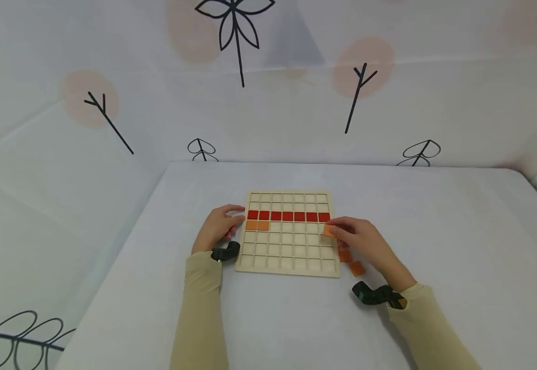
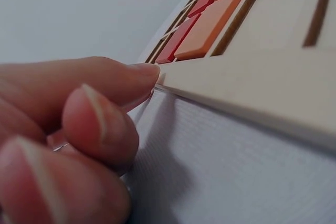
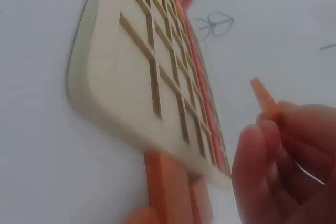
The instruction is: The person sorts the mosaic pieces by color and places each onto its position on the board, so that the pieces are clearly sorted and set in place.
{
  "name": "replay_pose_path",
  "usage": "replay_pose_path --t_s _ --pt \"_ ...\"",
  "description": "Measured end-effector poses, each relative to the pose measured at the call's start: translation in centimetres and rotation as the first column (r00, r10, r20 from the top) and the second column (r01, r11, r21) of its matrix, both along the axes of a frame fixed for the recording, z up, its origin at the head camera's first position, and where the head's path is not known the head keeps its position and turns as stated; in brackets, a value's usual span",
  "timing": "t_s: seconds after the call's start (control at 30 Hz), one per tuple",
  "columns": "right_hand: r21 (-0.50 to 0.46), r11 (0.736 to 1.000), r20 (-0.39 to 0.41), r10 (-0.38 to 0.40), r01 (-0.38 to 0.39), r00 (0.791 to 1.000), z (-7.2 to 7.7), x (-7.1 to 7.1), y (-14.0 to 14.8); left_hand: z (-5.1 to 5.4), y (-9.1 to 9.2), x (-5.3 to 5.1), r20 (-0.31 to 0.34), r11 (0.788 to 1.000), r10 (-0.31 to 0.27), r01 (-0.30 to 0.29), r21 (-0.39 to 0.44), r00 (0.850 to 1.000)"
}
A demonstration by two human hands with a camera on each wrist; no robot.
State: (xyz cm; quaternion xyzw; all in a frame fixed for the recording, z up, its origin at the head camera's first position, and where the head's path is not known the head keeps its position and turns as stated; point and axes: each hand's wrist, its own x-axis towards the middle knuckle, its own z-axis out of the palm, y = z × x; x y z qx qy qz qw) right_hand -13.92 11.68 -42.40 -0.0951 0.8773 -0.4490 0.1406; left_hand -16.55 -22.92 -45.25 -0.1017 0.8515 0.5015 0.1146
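Note:
A pale wooden grid board [image 1: 287,273] lies flat on the table, with a full row of red square tiles [image 1: 299,216] across it. Two orange tiles [image 1: 263,225] sit in cells at the left of the row just below. My right hand [image 1: 364,240] pinches another orange tile [image 3: 264,98] between thumb and fingers, above the board's right edge. At the board's left edge, my left hand [image 1: 217,227] rests on the table, and a fingertip [image 2: 152,72] touches the board's side. Its other fingers are loosely bent, with nothing in them.
Loose orange tiles [image 1: 356,268] lie on the table beside the board's lower right edge, some partly under my right hand. A white cloth [image 1: 458,246] covers the table. Behind it hangs a patterned fabric backdrop [image 1: 291,118]. Each wrist wears a dark camera mount [image 1: 374,295].

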Motion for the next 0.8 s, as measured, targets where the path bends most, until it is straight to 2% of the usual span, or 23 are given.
replay_pose_path --t_s 0.3,0.37,0.47,0.53,0.6,0.73,0.8 --pt "-0.097 0.994 -0.021 0.040 -0.042 0.999 0.0 -0.5 -2.5 0.2 0.2 0.0 0.006 1.000 -0.005 0.005 -0.006 1.000" --pt "-0.149 0.988 -0.005 0.048 -0.048 0.999 -0.1 -0.7 -3.0 0.2 0.2 0.0 0.006 1.000 -0.006 0.006 -0.004 1.000" --pt "-0.232 0.973 0.090 0.017 0.005 0.996 -0.1 -0.8 -3.9 0.1 0.1 -0.1 0.011 1.000 -0.005 0.005 -0.001 1.000" --pt "-0.256 0.966 0.118 0.007 0.024 0.993 -0.1 -0.9 -4.5 0.1 0.1 -0.1 0.010 1.000 -0.004 0.004 0.002 1.000" --pt "-0.241 0.970 0.123 -0.002 0.032 0.992 -0.3 -1.1 -5.0 0.1 0.1 -0.1 0.014 1.000 -0.001 0.001 0.002 1.000" --pt "-0.164 0.986 0.036 0.031 -0.025 0.999 -0.6 -1.5 -5.9 0.0 0.1 -0.1 0.016 1.000 0.006 -0.006 -0.005 1.000" --pt "-0.164 0.986 0.029 0.044 -0.039 0.999 -0.8 -1.5 -6.3 0.1 0.2 -0.1 0.016 1.000 0.007 -0.007 -0.008 1.000"
